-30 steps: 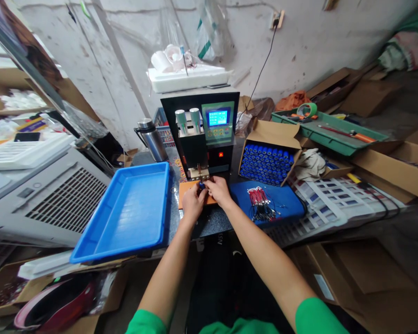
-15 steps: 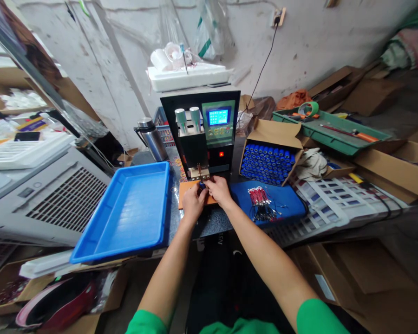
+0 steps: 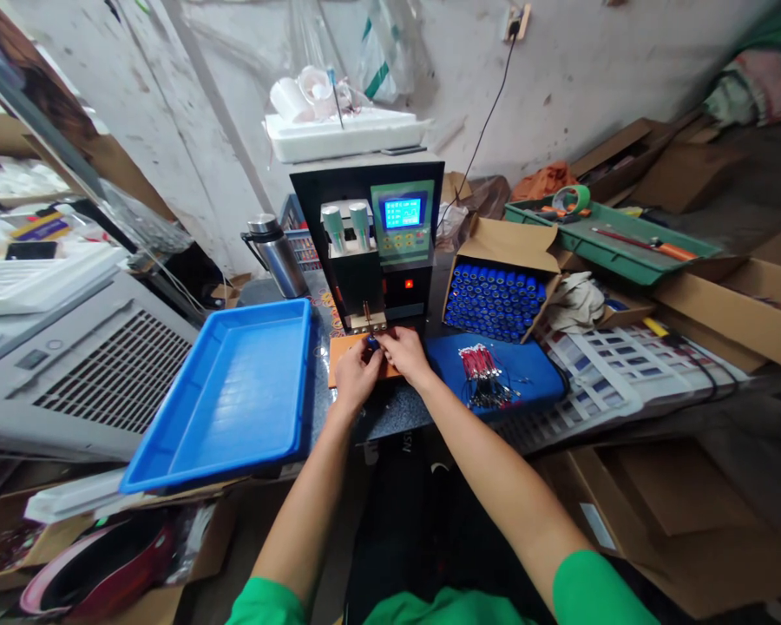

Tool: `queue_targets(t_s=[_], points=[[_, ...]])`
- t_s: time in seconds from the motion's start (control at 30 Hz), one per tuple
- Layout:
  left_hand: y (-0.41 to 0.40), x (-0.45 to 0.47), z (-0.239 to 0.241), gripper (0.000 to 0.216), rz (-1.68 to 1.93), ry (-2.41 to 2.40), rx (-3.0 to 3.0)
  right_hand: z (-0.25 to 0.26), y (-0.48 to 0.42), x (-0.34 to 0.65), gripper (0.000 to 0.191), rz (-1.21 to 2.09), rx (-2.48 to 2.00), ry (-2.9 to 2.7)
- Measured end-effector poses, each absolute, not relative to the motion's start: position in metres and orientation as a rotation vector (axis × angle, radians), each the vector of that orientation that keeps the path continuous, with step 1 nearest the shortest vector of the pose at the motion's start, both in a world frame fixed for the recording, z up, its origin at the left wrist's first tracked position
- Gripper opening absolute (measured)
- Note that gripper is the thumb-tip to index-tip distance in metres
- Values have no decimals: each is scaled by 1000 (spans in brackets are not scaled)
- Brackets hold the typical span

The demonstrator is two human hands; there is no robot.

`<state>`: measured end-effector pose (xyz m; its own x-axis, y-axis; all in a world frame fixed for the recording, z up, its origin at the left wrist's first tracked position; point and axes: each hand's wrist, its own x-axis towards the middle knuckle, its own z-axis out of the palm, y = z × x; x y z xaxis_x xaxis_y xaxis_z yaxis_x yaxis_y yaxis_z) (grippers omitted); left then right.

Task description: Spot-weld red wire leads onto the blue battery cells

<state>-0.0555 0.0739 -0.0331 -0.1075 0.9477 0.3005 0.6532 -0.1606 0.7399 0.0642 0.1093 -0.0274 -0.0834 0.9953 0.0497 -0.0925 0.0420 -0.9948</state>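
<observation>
My left hand (image 3: 356,371) is closed around a small blue cylindrical battery cell (image 3: 373,344), most of it hidden by the fingers. Close beside it, my right hand (image 3: 404,354) pinches at the cell's upper end; whatever its fingertips hold is too small to make out. Both hands are over an orange board (image 3: 339,349), right below the copper electrode pins (image 3: 366,312) of a black spot welder (image 3: 400,305) with a lit blue screen. From here I cannot tell whether the cell touches the pins. A bundle of red and black wire leads (image 3: 485,375) lies right of my right hand on a blue pad (image 3: 539,371).
Left of the hands sits a blue plastic tray (image 3: 299,382), with a steel flask (image 3: 279,256) behind it. A cardboard box (image 3: 514,245) holds many blue cells at the right. Farther right are a green tray (image 3: 657,271) with tools and a white plastic crate (image 3: 599,373).
The view has shifted slightly, so everything sits a little farther left in the picture. Both hands keep nearly the same place and grip under the welder pins.
</observation>
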Motion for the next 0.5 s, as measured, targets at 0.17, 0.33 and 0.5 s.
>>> queue_targets(t_s=[0.17, 0.33, 0.5], points=[[77, -59, -34, 27, 1194, 1629, 1805, -23, 96, 70, 26, 1290, -1077, -1192], [74, -59, -37, 26, 1203, 1674, 1874, -21, 78, 80, 23, 1111, -1134, -1311], [63, -52, -45, 21, 1271, 1760, 2290, -22, 58, 85, 32, 1074, -1153, -1408]])
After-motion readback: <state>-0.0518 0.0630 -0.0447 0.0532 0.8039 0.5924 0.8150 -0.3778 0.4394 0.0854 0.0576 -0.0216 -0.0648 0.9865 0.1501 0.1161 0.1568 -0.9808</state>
